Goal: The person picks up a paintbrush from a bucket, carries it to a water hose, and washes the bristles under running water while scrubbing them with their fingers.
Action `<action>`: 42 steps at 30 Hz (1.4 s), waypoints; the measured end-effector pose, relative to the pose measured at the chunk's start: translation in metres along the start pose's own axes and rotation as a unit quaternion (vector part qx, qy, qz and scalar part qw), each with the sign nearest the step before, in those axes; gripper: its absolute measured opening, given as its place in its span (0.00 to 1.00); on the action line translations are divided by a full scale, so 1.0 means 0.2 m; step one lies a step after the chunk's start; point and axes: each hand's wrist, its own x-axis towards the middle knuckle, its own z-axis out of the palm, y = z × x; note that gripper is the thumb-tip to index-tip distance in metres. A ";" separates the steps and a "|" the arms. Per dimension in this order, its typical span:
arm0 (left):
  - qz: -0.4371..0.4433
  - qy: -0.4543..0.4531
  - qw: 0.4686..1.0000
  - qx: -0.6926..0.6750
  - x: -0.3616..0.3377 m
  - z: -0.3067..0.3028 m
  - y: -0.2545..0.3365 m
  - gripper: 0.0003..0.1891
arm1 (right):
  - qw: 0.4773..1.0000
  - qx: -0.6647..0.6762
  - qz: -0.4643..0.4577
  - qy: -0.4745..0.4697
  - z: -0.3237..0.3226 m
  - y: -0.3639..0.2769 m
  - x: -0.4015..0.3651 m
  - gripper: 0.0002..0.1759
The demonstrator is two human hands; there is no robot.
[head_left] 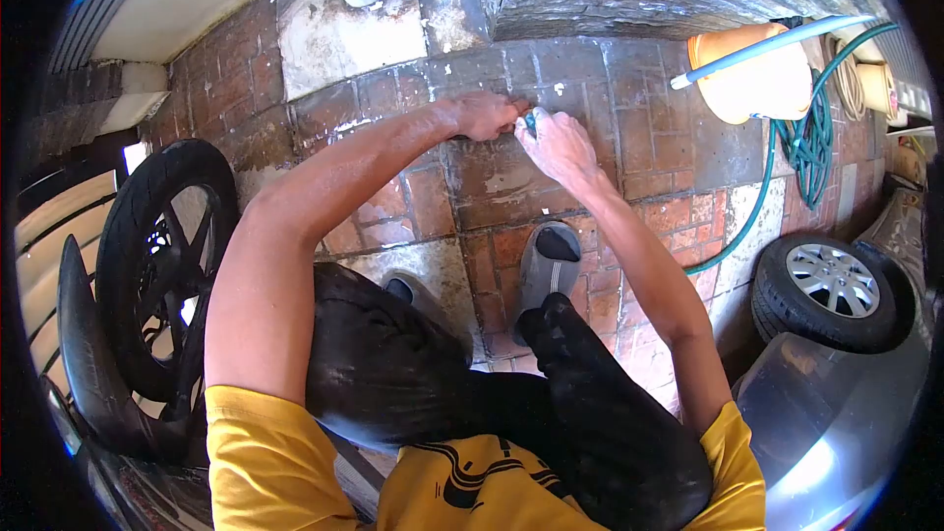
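The small teal thing (pixel 530 120) where the left hand (pixel 484 116) met the right hand (pixel 556 146) was too small to identify, and the grip on it was unclear. The motorcycle (pixel 88 354) and the car (pixel 836 413) ran off the edges.

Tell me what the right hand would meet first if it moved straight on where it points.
The right hand would probably meet the small teal thing first, then the left hand; depth is unclear.

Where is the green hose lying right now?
In the head view the green hose is on the right, coiled on the brick floor beside the orange bucket, trailing down toward the car wheel.
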 end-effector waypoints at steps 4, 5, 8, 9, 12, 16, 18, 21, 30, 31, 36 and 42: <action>0.096 0.105 0.989 0.034 0.01 0.13 -0.09 0.22 | 0.999 -0.018 -0.028 0.012 0.04 -0.01 -0.02 0.25; 0.076 0.095 0.992 0.044 0.00 0.13 -0.08 0.18 | 0.999 -0.035 -0.037 0.018 0.04 0.00 -0.03 0.26; 0.071 0.106 0.991 0.052 -0.06 0.07 -0.03 0.13 | 0.998 -0.028 -0.045 0.025 0.04 0.00 -0.03 0.26; 0.071 0.106 0.990 0.052 -0.06 0.05 -0.01 0.13 | 0.998 -0.028 -0.045 0.026 0.03 0.01 -0.03 0.26; -0.008 0.061 0.993 0.096 -0.03 0.02 0.02 0.15 | 0.999 -0.021 -0.042 0.015 -0.01 0.00 -0.03 0.27; -0.064 0.069 0.989 0.117 -0.06 -0.04 0.09 0.15 | 0.997 -0.014 -0.049 0.064 -0.01 0.04 -0.01 0.24; -0.081 0.089 0.987 0.106 -0.06 -0.04 0.10 0.17 | 0.994 -0.013 -0.065 0.091 0.01 0.07 -0.01 0.23; -0.038 0.091 0.992 0.075 -0.03 0.01 0.04 0.17 | 0.991 -0.021 -0.066 0.112 0.00 0.07 -0.01 0.22; 0.068 0.122 0.989 -0.049 0.02 0.01 -0.04 0.20 | 0.978 0.080 -0.138 0.134 0.01 0.17 0.04 0.13; 0.052 0.111 0.992 -0.024 0.01 -0.02 -0.04 0.21 | 0.979 0.076 -0.133 0.134 -0.02 0.17 0.04 0.12; 0.002 0.085 0.996 0.003 -0.04 -0.06 -0.14 0.23 | 0.977 0.072 -0.135 0.150 -0.07 0.24 0.08 0.11; -0.051 0.083 0.995 -0.017 -0.06 -0.05 -0.04 0.25 | 0.979 0.035 -0.031 0.197 -0.11 0.19 0.04 0.12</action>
